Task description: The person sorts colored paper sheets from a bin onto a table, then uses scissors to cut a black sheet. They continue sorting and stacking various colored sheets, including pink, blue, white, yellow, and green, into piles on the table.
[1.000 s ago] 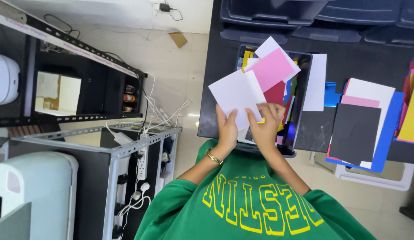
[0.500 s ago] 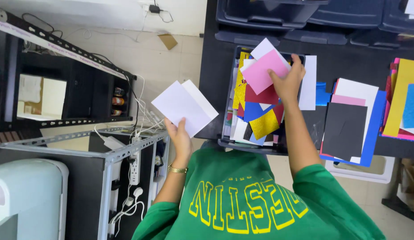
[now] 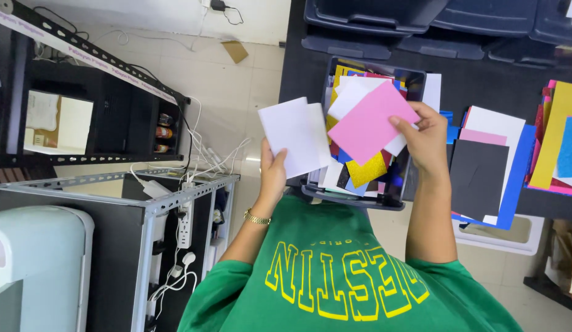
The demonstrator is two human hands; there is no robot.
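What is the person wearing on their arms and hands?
Both arms are bare below short green sleeves of a green T-shirt with big yellow block letters. The left hand has a thin gold-coloured bracelet at the wrist. The right hand wears no glove, and no ring or watch shows on it.

Grey metal slotted-angle rack (image 3: 175, 200) at left, white power strip (image 3: 186, 216) hanging with cables; stacked dark blue plastic bins (image 3: 421, 24) above; black square sheet (image 3: 478, 178) lying on blue.
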